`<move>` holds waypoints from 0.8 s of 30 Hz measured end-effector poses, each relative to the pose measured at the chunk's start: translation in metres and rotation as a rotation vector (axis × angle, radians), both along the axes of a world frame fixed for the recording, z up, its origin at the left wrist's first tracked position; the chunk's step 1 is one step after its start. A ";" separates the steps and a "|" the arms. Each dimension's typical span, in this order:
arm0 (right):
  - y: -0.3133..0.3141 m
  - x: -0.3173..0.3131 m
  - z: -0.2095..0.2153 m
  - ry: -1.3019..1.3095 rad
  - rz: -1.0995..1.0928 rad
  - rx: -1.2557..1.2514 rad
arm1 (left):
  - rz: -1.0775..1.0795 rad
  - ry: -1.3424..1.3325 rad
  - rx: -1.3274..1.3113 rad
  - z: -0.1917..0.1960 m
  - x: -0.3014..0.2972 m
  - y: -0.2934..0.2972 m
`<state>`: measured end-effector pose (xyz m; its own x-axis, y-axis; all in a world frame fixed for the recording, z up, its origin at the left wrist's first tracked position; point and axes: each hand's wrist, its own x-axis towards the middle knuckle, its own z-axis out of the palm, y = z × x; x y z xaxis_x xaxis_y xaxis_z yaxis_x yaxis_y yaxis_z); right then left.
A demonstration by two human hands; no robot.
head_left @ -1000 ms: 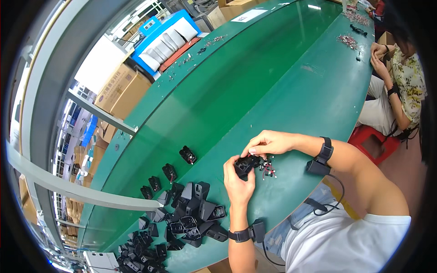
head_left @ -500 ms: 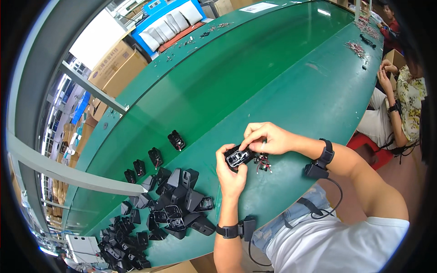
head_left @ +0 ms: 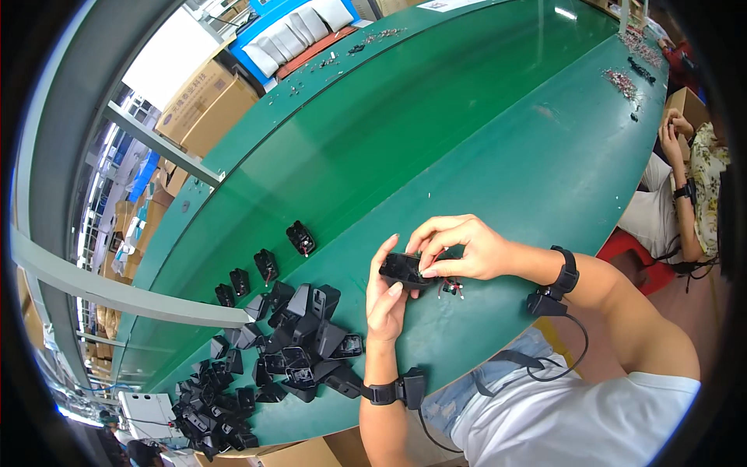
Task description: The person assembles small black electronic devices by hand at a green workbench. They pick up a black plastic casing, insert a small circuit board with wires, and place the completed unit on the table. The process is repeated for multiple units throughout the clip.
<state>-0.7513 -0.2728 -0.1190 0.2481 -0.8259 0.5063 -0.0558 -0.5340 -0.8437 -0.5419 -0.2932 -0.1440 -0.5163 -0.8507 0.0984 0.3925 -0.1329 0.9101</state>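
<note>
My left hand (head_left: 384,303) is wrapped round a black plastic housing (head_left: 401,269), its dark hollow side turned up. At the housing's right end, my right hand (head_left: 464,247) has thumb and forefinger pinched together; whatever lies between the fingertips is too small to make out. Just below the right hand, small parts with red, white and black wires (head_left: 451,289) rest on the green table. Left of my left hand spreads a heap of empty black housings (head_left: 303,335).
Several black housings with parts inside, the nearest one (head_left: 299,238) trailing wires, stand in a row on the shiny green strip (head_left: 373,171). A grey metal bar (head_left: 132,292) crosses at left. Smaller black pieces (head_left: 206,416) lie front left. A co-worker (head_left: 685,171) sits at far right.
The housing in my left hand has been turned, so a dark hollow shows where a grey-rimmed face was. My right thumb and fingers have shifted to its right end. The view has moved slightly.
</note>
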 end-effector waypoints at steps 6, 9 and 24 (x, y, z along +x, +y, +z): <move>0.005 0.003 0.004 0.109 0.032 -0.134 | -0.023 -0.017 0.010 0.007 -0.001 0.004; 0.011 0.008 0.000 0.022 0.024 -0.047 | -0.029 0.038 0.009 0.008 0.001 0.006; 0.014 0.018 -0.015 0.027 -0.117 0.011 | -0.016 0.086 0.123 -0.008 0.000 0.007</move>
<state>-0.7337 -0.2592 -0.1336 0.1634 -0.8557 0.4910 -0.1403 -0.5128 -0.8470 -0.5422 -0.2861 -0.1520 -0.5238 -0.8510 0.0378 0.4651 -0.2485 0.8497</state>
